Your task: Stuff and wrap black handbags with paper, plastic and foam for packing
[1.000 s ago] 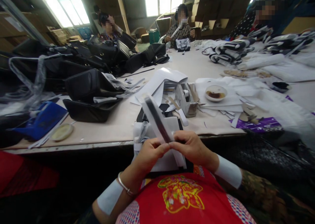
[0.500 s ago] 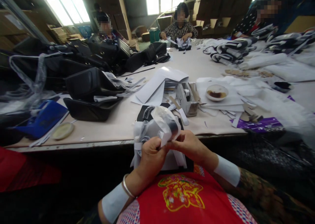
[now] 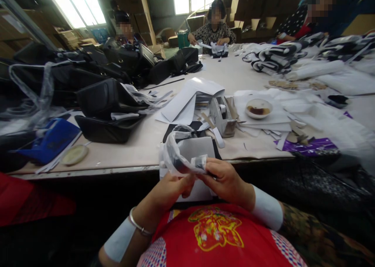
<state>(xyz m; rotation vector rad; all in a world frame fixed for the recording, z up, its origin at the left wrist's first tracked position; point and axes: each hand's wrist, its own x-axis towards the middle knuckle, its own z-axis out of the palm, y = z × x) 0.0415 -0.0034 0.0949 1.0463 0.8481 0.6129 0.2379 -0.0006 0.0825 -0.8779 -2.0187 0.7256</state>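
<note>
A dark strap wrapped in thin white paper or film (image 3: 175, 154) curves up in a loop in front of me. My right hand (image 3: 227, 181) is closed in a pinch on the strap's near right end. Just below the loop, my left hand (image 3: 172, 189) has its fingers closed at the wrapping's lower edge; its fingertips are partly hidden. Under both hands lies a black piece, apparently a bag, covered by a pale sheet (image 3: 197, 147). It reaches from the table edge toward my red apron (image 3: 219, 235).
A tape dispenser (image 3: 224, 118), white sheets (image 3: 181, 103) and a bowl of brown stuff (image 3: 258, 109) stand beyond my hands. Black bags (image 3: 101, 103) and a blue dispenser (image 3: 48, 142) lie left. Wrapped straps (image 3: 272, 58) are piled far right. A co-worker (image 3: 215, 32) sits opposite.
The wrapped strap has swung left and now forms an open loop, uncovering more of the pale sheet. My left hand has moved left and down; my right hand has turned around the strap's end.
</note>
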